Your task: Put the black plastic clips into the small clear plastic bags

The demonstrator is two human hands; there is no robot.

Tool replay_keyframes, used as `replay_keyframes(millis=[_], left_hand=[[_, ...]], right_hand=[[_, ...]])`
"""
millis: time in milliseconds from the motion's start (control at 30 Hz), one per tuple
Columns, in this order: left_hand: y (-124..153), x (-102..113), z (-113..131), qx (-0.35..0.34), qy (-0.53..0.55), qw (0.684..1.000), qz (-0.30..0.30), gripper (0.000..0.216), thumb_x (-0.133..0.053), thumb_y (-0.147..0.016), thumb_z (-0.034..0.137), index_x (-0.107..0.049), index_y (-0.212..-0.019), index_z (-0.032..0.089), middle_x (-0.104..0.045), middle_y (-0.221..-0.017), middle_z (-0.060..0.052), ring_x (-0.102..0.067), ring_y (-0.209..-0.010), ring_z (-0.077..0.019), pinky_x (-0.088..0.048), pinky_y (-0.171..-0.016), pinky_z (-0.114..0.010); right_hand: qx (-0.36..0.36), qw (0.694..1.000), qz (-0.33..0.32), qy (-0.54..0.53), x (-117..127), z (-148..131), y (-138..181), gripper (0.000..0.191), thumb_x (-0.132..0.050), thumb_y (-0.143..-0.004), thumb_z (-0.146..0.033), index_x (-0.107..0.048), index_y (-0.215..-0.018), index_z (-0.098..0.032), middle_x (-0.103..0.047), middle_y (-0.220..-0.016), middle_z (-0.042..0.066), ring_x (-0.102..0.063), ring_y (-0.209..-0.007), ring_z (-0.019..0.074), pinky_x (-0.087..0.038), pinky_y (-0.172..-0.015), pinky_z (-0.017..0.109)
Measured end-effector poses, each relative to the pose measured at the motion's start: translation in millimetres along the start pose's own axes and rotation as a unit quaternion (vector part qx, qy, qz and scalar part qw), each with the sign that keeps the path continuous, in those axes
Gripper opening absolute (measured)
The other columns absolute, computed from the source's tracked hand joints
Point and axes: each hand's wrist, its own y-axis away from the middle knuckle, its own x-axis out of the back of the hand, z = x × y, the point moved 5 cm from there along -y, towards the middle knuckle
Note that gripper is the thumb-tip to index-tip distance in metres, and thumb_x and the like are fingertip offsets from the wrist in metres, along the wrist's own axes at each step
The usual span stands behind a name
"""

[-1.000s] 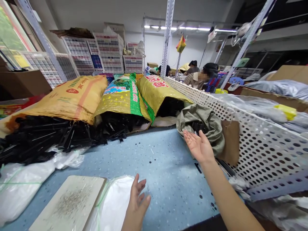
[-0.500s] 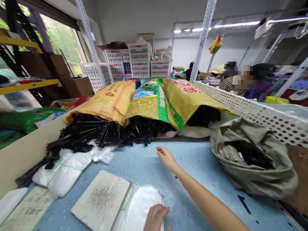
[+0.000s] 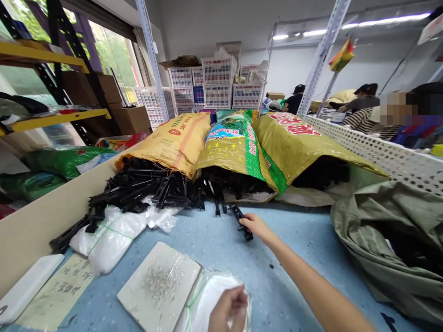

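My right hand (image 3: 258, 227) reaches forward over the blue table (image 3: 294, 258) and is closed on a long black plastic part (image 3: 241, 220) just in front of the sacks. My left hand (image 3: 228, 308) is at the bottom edge, fingers pinched on a clear plastic bag (image 3: 207, 299) holding something white. Three woven sacks lie on their sides at the back: an orange-yellow sack (image 3: 173, 143), a green-and-yellow sack (image 3: 235, 143) and a yellow sack with red letters (image 3: 301, 143). Black plastic parts (image 3: 145, 189) spill from their mouths onto the table.
A board with a heap of small metal bits (image 3: 161, 282) lies by my left hand. White bundled bags (image 3: 114, 233) lie at the left, an olive cloth sack (image 3: 387, 240) at the right. A perforated white divider (image 3: 387, 157) runs along the right; other people sit beyond it.
The view swung left and closer to the sacks. My right hand left the olive sack, crossed the table and closed on a black part. My left hand closed on the clear bag.
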Motion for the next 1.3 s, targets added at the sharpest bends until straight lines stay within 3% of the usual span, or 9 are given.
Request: replay_keyframes(millis=[133,233,300,400,600,800,1033,1167,1300], left_hand=[[-14.6,-21.1,21.6,0.073,0.241,0.967,0.029,0.064,-0.070,-0.073,0.050,-0.051,-0.129,0.026,-0.059,-0.122,-0.011,-0.060,-0.106,-0.0226,-0.046,-0.094,-0.033],[-9.1,-47.1,35.7,0.122,0.307,0.943,-0.034,0.068,-0.066,-0.077,0.051,-0.042,-0.135,0.023,-0.062,-0.116,-0.012,-0.062,-0.103,-0.0249,-0.049,-0.088,-0.035],[2.0,-56.1,40.0,0.141,0.246,0.958,-0.050,0.065,-0.064,-0.079,0.048,-0.041,-0.133,0.019,-0.065,-0.100,-0.011,-0.065,-0.093,-0.0246,-0.051,-0.078,-0.034],[19.6,-57.3,47.2,0.122,0.066,0.990,-0.011,0.065,-0.064,-0.079,0.048,-0.039,-0.130,0.018,-0.065,-0.089,-0.008,-0.064,-0.082,-0.0218,-0.051,-0.073,-0.032],[46.3,-63.4,74.8,-0.003,-0.115,0.993,0.017,0.058,-0.055,-0.084,0.045,-0.031,-0.130,0.018,-0.054,-0.122,-0.015,-0.054,-0.113,-0.0261,-0.041,-0.095,-0.038],[44.7,-55.2,76.9,0.008,-0.164,0.986,-0.009,0.057,-0.057,-0.083,0.042,-0.035,-0.129,0.016,-0.055,-0.117,-0.015,-0.061,-0.098,-0.0255,-0.045,-0.087,-0.039],[23.6,-54.5,74.8,0.100,0.019,0.995,0.019,0.048,-0.054,-0.084,0.048,-0.035,-0.120,0.023,-0.057,-0.080,0.001,-0.058,-0.061,-0.0115,-0.047,-0.058,-0.023],[13.9,-46.5,55.7,0.064,0.049,0.994,0.075,0.049,-0.057,-0.083,0.048,-0.038,-0.119,0.022,-0.058,-0.072,0.003,-0.060,-0.064,-0.0132,-0.050,-0.064,-0.026],[5.6,-38.7,15.6,0.107,0.053,0.986,0.119,0.047,-0.055,-0.081,0.051,-0.050,-0.113,0.017,-0.067,-0.093,-0.009,-0.066,-0.090,-0.0233,-0.050,-0.086,-0.039]], right_hand=[[-0.042,0.979,-0.077,-0.183,-29.2,39.5,114.9,0.042,-0.039,-0.086,-0.050,-0.060,-0.083,-0.014,-0.059,-0.067,0.004,-0.046,-0.046,0.0102,-0.041,-0.048,0.023],[-0.142,0.853,-0.187,-0.467,-57.1,48.0,188.5,0.038,-0.052,-0.082,-0.050,-0.063,-0.078,-0.014,-0.058,-0.067,0.003,-0.051,-0.052,0.0094,-0.046,-0.058,0.023],[-0.124,0.884,-0.187,-0.411,-48.6,41.8,212.0,0.034,-0.056,-0.083,-0.048,-0.065,-0.084,-0.015,-0.062,-0.079,0.005,-0.059,-0.069,0.0143,-0.048,-0.069,0.027],[0.016,0.988,-0.051,-0.142,-3.5,18.4,216.2,0.029,-0.053,-0.089,-0.046,-0.063,-0.095,-0.019,-0.062,-0.095,0.007,-0.057,-0.090,0.0208,-0.044,-0.081,0.032],[0.239,0.965,0.046,0.101,16.7,-26.6,210.7,0.029,-0.039,-0.094,-0.044,-0.055,-0.092,-0.021,-0.054,-0.085,0.005,-0.048,-0.079,0.0192,-0.039,-0.074,0.033],[-0.004,0.977,-0.082,-0.195,-18.2,6.9,202.1,0.043,-0.022,-0.096,-0.053,-0.042,-0.076,-0.021,-0.040,-0.058,-0.004,-0.036,-0.046,0.0115,-0.030,-0.045,0.024],[0.253,0.942,-0.052,0.215,-37.2,8.8,254.0,0.030,-0.038,-0.095,-0.041,-0.056,-0.085,-0.019,-0.060,-0.085,0.009,-0.051,-0.079,0.0224,-0.039,-0.071,0.035],[0.177,0.953,-0.042,0.243,-38.2,26.7,245.3,0.032,-0.034,-0.096,-0.039,-0.055,-0.082,-0.019,-0.062,-0.079,0.007,-0.053,-0.070,0.0204,-0.037,-0.061,0.030],[0.073,0.990,-0.042,0.112,-13.3,19.2,168.4,0.046,-0.025,-0.098,-0.043,-0.052,-0.069,-0.020,-0.056,-0.061,0.000,-0.053,-0.059,0.0145,-0.040,-0.058,0.024]])
